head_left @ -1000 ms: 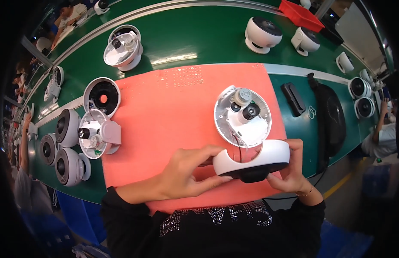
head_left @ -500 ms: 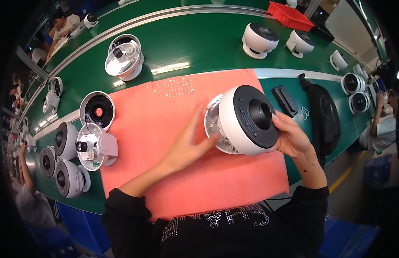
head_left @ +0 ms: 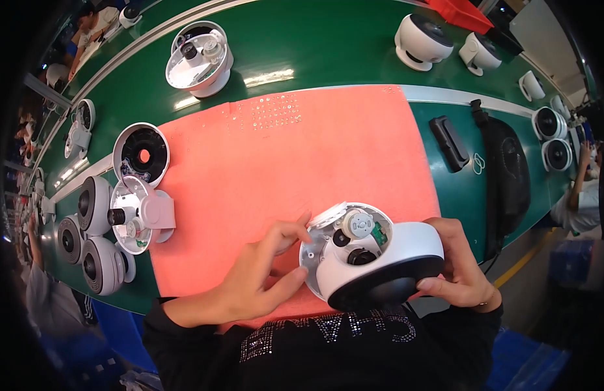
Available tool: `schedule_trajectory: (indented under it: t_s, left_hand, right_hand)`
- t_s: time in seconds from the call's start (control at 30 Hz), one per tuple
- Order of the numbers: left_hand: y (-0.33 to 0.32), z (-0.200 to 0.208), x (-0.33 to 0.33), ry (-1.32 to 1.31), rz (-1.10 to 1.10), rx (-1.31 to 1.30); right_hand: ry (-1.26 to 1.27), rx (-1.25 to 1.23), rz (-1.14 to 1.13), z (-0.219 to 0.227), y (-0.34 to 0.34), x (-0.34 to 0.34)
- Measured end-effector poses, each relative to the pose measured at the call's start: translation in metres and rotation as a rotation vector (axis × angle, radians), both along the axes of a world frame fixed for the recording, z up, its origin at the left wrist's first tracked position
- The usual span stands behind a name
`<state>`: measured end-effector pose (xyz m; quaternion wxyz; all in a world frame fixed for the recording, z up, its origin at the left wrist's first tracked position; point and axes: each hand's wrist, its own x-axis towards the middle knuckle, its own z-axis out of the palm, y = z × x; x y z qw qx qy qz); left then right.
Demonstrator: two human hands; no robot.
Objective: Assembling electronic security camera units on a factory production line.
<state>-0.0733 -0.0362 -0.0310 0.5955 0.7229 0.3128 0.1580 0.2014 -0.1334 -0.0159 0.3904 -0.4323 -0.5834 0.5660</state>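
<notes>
Cover (head_left: 412,244) and bowl (head_left: 312,259) have shifted toward the wearer since the previous frame; black face of the cover, turned up and to the right then, is now tipped down toward the wearer's chest.

Right hand (head_left: 463,270): grip pinching the cover at its right side, thumb on the black face, fingers behind the white shell.
Left hand (head_left: 253,277): grip spread, thumb and forefinger apart at the bowl's left rim. Contact with the rim cannot be told.

Position: bowl and cover over the near right part of the orange mat (head_left: 250,176); cover overlaps the bowl's near right side in view. Whether the bowl rests on the mat, cannot tell. Bowl open upward, showing a round grey motor (head_left: 361,224), a black lens (head_left: 362,257) just below it, and a bit of green board (head_left: 380,233).

Surroundings: small shiny parts (head_left: 276,112) in rows at the mat's far edge. Opened unit (head_left: 160,212) and black-lined shell (head_left: 145,139) at its left edge. Right of the mat, on the green counter (head_left: 328,55): black case (head_left: 449,144), pale bands (head_left: 478,163), black bag (head_left: 511,179).
</notes>
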Motion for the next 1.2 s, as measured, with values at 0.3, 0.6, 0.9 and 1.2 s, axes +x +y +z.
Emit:
schedule_trajectory:
  t_s: [0.3, 0.6, 0.9, 1.2]
  left_hand:
    - [-0.004, 0.022, 0.011, 0.138, -0.098, 0.577]
    - [-0.009, 0.033, 0.011, 0.303, -0.09, 0.543]
    - [-0.036, -0.004, -0.004, 0.188, -0.308, 0.715]
    - [-0.018, 0.016, 0.01, 0.162, 0.018, 0.593]
  right_hand:
    - [0.07, -0.252, 0.017, 0.001, 0.013, -0.008]
    - [0.113, -0.437, 0.153, 0.001, 0.027, 0.003]
    - [0.197, -0.179, 0.252, -0.009, 0.028, 0.006]
    - [0.131, -0.499, 0.145, 0.001, 0.032, 0.0]
